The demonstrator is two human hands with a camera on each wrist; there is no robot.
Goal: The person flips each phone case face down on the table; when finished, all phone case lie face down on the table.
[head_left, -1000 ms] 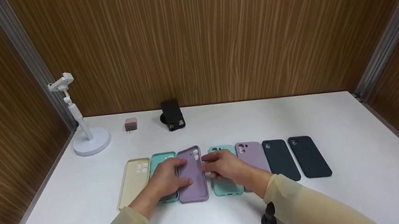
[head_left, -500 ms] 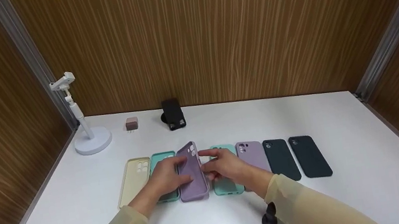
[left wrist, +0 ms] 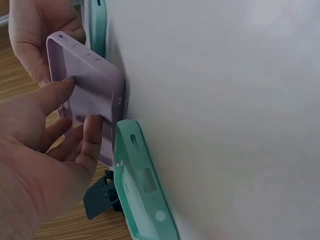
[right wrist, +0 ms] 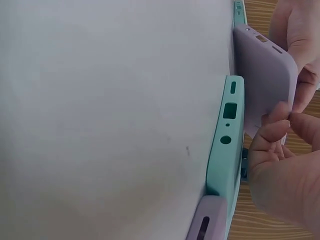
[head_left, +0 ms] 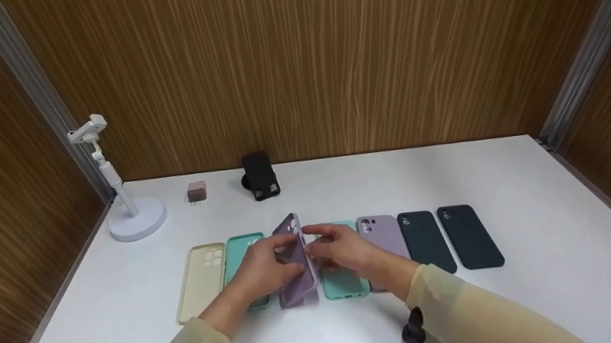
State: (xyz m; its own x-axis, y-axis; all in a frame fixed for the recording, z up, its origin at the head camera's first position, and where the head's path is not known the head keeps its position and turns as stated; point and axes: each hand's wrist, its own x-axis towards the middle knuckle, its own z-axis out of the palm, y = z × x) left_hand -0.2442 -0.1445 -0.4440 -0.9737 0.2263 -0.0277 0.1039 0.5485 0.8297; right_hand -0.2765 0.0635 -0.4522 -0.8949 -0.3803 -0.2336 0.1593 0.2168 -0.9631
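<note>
Both hands hold a lilac phone case (head_left: 293, 259) in the middle of a row of cases on the white table (head_left: 543, 281). The case is tipped up on edge, its camera cutout at the far end. My left hand (head_left: 285, 257) grips its left side with thumb and fingers, and the left wrist view shows the case (left wrist: 92, 95) between them. My right hand (head_left: 318, 249) pinches the right edge, and the right wrist view shows the case (right wrist: 265, 85) close up. A teal case (head_left: 242, 255) lies left of it and another teal case (head_left: 345, 285) lies right of it.
The row also holds a beige case (head_left: 200, 280), a second lilac case (head_left: 382, 231) and two dark cases (head_left: 424, 241) (head_left: 469, 234). At the back stand a white phone stand (head_left: 128, 215), a small plug (head_left: 197, 191) and a black holder (head_left: 260, 176). Wood walls close three sides.
The lilac case lay almost flat in the row; both hands have since tipped it up onto its edge, so it looks narrower. The other cases have not moved.
</note>
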